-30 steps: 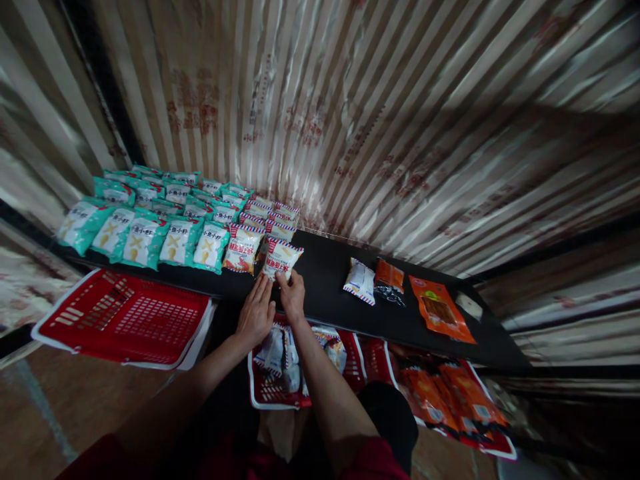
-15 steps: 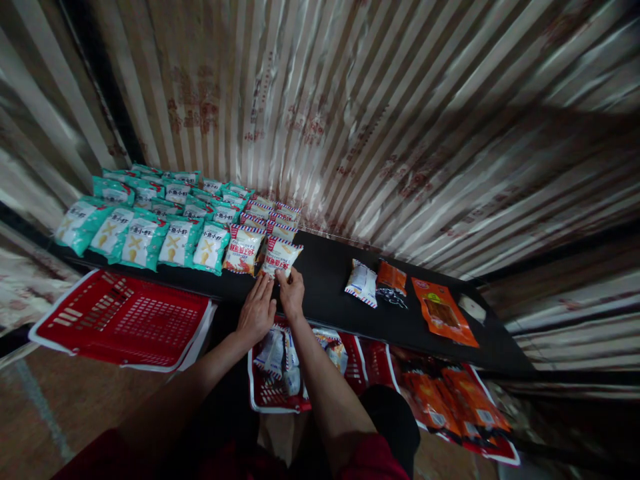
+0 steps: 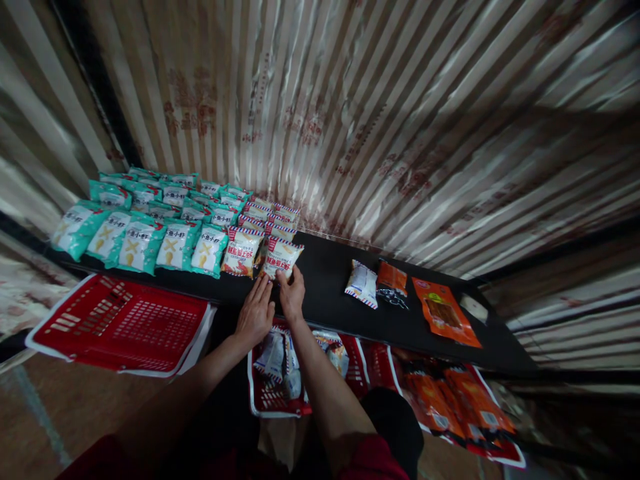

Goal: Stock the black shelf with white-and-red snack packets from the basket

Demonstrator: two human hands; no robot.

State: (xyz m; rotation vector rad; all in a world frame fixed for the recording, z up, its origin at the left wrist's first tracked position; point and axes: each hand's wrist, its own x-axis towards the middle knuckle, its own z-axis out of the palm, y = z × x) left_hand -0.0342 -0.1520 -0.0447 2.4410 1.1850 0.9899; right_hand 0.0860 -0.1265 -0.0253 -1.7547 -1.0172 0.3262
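A white snack bag (image 3: 281, 256) with red lettering and a striped edge stands at the front of its row on the black shelf (image 3: 325, 293). My right hand (image 3: 293, 297) grips its lower right part, thumb on the front and fingers along the side. Flat and stretched out, the fingers of my left hand (image 3: 256, 311) reach the bag's bottom left corner. Left of it a matching snack bag (image 3: 243, 252) stands upright, with several more of the kind behind. Further left are rows of teal-and-white snack bags (image 3: 142, 243).
A red basket (image 3: 257, 393) holding more snack bags is below my forearms. Another red basket (image 3: 165, 333) is at left, and orange packets (image 3: 465, 400) fill one at right. On the shelf's right lie a white bag (image 3: 362, 285), dark-and-orange packet (image 3: 392, 283), orange packet (image 3: 445, 312) and white object (image 3: 473, 308).
The view has shifted very slightly. Both hands stay at the front snack bag, with hardly any visible movement.
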